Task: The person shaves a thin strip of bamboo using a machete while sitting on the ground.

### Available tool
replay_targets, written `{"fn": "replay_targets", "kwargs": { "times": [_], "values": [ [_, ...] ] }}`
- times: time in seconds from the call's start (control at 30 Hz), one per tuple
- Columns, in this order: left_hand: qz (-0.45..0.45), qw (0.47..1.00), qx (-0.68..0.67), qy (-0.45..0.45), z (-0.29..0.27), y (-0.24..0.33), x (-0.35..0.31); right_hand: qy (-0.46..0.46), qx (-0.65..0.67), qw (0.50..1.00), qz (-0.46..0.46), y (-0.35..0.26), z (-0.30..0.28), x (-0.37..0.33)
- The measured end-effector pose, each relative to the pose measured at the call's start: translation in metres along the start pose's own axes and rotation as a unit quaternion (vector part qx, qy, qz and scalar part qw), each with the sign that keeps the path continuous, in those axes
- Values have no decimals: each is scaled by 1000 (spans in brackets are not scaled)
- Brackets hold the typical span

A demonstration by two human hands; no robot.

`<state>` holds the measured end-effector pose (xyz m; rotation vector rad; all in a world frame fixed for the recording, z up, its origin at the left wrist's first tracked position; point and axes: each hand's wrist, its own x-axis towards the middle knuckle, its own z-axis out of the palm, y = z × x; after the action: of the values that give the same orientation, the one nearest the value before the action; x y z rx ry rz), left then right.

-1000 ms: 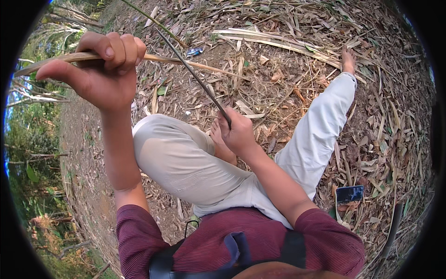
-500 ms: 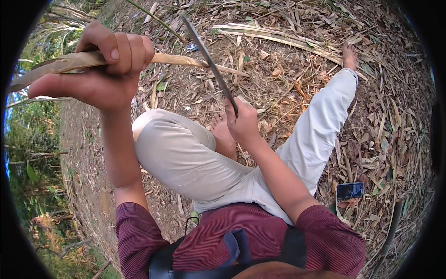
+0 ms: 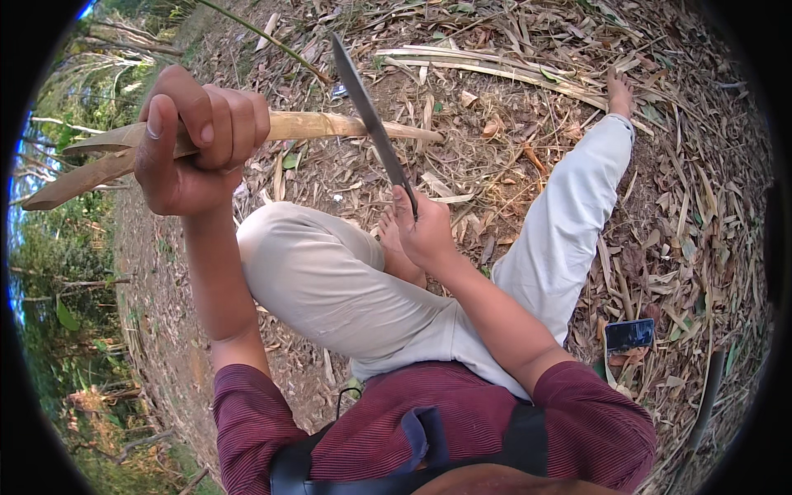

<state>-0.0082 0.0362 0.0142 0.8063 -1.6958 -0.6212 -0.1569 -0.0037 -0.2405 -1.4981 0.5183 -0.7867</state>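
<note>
My left hand [image 3: 202, 136] is raised at the upper left, its fingers wrapped round a long pale bamboo strip [image 3: 309, 125]. To the left of the fist the strip shows two separate ends, one above the other; to the right it tapers to a narrow tip. In my right hand [image 3: 427, 231], closed round its handle, is a long dark-bladed knife [image 3: 363, 103]. The blade points up and crosses the strip near its tapered part. Whether its edge touches the strip I cannot tell. Most of the handle is hidden by the fingers.
I sit with one knee bent and the other leg [image 3: 569, 231] stretched out. Several pale strips [image 3: 495, 68] lie by the far foot. A phone [image 3: 629, 334] rests on the leaf litter at right, near a dark rod [image 3: 707, 396]. A thin green stem [image 3: 264, 37] slants at the top.
The strip has turned in my left hand, and its two ends now show apart. My left thumb has swung upward. The knife has tilted and moved slightly, with more of its blade's face showing.
</note>
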Motion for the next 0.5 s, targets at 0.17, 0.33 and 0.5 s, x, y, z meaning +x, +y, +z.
{"fn": "replay_targets", "kwargs": {
  "times": [0.17, 0.33, 0.5],
  "values": [
    [-15, 996, 26, 79, -6, 4, -6, -5, -21, 996, 88, 28, -18, 17],
    [-45, 996, 13, 81, -4, 4, -6, -12, 93, 993, -75, -67, -42, -7],
    [-28, 997, -14, 73, 4, 1, 1, 19, 25, 992, -125, -22, -15, -12]
  ]
}}
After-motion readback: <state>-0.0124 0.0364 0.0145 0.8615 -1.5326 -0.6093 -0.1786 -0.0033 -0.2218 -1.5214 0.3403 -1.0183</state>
